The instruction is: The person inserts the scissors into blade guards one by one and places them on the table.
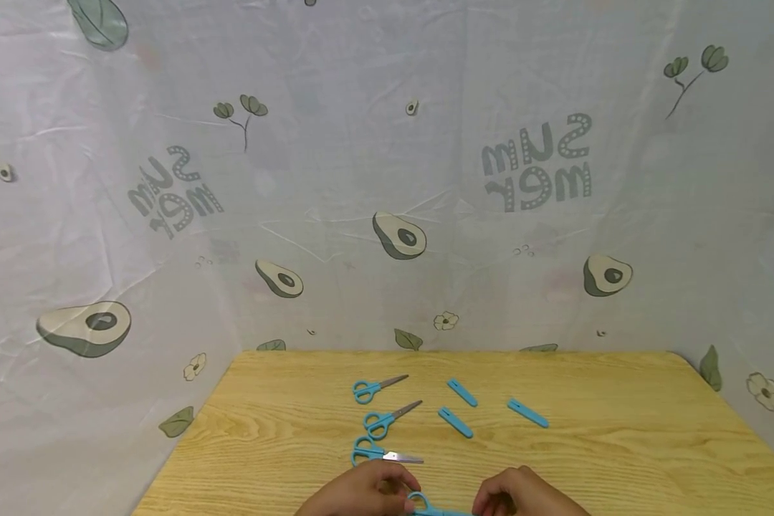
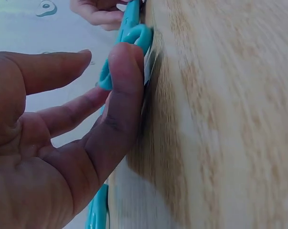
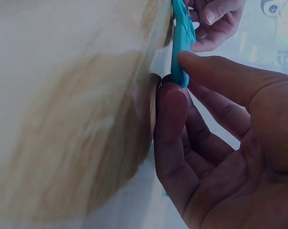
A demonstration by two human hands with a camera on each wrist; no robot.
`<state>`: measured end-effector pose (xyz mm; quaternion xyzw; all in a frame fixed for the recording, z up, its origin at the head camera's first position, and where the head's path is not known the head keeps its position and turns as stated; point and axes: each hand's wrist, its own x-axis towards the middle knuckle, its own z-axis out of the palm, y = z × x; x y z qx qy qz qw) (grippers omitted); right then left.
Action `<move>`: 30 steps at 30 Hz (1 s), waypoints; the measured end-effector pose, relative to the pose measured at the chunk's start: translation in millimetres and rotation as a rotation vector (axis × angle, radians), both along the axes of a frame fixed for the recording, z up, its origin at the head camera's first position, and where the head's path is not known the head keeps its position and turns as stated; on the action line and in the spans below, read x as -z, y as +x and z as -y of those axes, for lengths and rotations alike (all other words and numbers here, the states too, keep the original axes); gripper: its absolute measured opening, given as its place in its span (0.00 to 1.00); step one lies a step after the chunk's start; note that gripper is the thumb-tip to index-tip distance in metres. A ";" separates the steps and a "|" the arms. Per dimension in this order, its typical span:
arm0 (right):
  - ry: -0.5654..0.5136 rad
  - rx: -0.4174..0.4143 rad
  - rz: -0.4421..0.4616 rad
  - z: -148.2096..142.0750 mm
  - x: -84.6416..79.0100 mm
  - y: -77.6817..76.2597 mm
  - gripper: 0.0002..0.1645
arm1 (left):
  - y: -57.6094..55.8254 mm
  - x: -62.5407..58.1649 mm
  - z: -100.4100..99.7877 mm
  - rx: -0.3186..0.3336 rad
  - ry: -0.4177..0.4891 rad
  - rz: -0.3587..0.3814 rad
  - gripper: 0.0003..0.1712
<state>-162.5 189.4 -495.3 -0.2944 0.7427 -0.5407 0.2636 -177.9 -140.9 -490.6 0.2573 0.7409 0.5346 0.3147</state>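
In the head view, a pair of scissors with light-blue handles [image 1: 419,499] lies between my two hands at the bottom edge. A blue blade cover [image 3: 180,43] sits over its blades, close beside the tabletop. My left hand [image 1: 374,491] holds the handle end, a fingertip over a finger loop [image 2: 139,34] in the left wrist view. At the other end my right hand [image 1: 522,494] pinches the cover's tip between thumb and finger. Just beyond my left hand lie bare-bladed scissors [image 1: 375,453], partly hidden by it.
Two more scissors with bare blades, a nearer pair [image 1: 379,424] and a farther pair [image 1: 365,390], lie behind. To their right are three loose blue covers [image 1: 462,392] [image 1: 455,423] [image 1: 527,413]. The wooden table [image 1: 619,459] meets a printed curtain [image 1: 335,165] at the back and sides.
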 end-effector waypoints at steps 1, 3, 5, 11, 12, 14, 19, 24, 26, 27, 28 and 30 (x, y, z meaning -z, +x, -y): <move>-0.002 -0.001 -0.005 -0.3 0.0 0.1 0.08 | 0.1 -0.1 0.4 -0.002 0.006 0.004 0.15; 0.003 -0.004 -0.016 -1.3 0.4 0.1 0.08 | 0.0 -0.8 0.9 -0.004 0.005 0.006 0.14; 0.013 -0.024 -0.034 -2.3 1.1 -0.9 0.08 | -0.5 -1.0 0.7 -0.006 0.000 0.007 0.14; -0.012 -0.060 -0.056 -3.1 3.8 -1.9 0.09 | -0.3 -1.8 0.2 -0.003 -0.004 -0.002 0.13; -0.023 -0.049 -0.047 -2.7 3.9 -1.2 0.08 | -0.3 -1.6 0.0 -0.004 -0.003 -0.003 0.13; -0.021 -0.047 -0.044 -2.2 3.4 -0.4 0.08 | -0.7 -1.0 0.3 -0.001 -0.005 -0.004 0.13; -0.020 -0.046 -0.028 -1.5 2.7 1.5 0.08 | -2.6 1.2 1.4 0.023 -0.033 -0.004 0.14; -0.026 -0.053 -0.027 -1.1 2.8 1.8 0.09 | -2.4 1.9 0.9 0.035 -0.044 -0.029 0.14; -0.027 -0.057 -0.027 -0.9 2.7 2.0 0.09 | -1.7 2.0 0.2 0.037 -0.035 -0.037 0.14; -0.027 -0.060 -0.030 -0.8 2.7 2.0 0.09 | -0.6 1.6 -0.5 0.026 -0.018 -0.027 0.14; -0.029 -0.064 -0.033 -0.8 2.7 2.1 0.09 | 0.1 1.3 -1.1 0.026 -0.012 -0.028 0.14; -0.029 -0.071 -0.039 -0.5 2.8 2.1 0.09 | 1.3 0.6 -2.2 0.027 -0.003 -0.023 0.13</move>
